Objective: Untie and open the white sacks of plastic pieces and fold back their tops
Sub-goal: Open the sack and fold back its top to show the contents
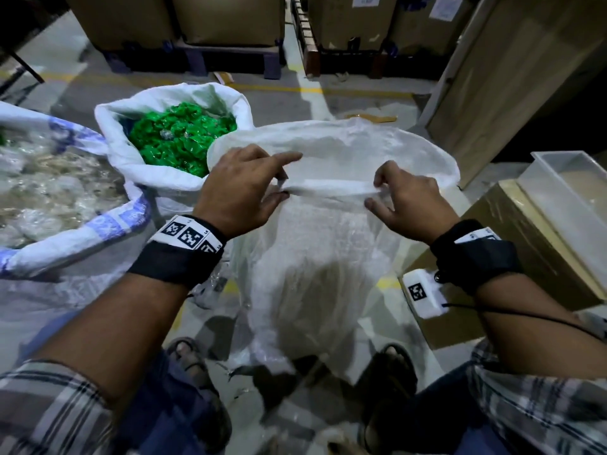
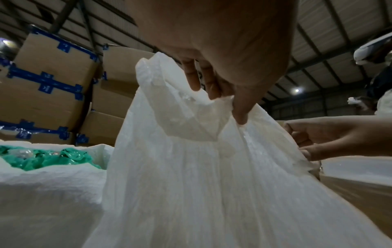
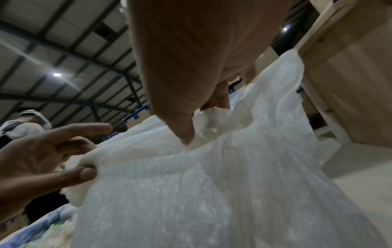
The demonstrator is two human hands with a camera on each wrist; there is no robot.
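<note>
White sack point(image 1: 328, 224) rim is pinched by left hand point(image 1: 243, 188) and right hand point(image 1: 404, 205); both should roll it outward evenly.

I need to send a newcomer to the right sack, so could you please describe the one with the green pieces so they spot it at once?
Start from the white sack that the left hand and right hand pinch. The one beside it, on the left hand's side, is the sack with the green pieces. It alone shows bright green, its top already folded back.
</note>
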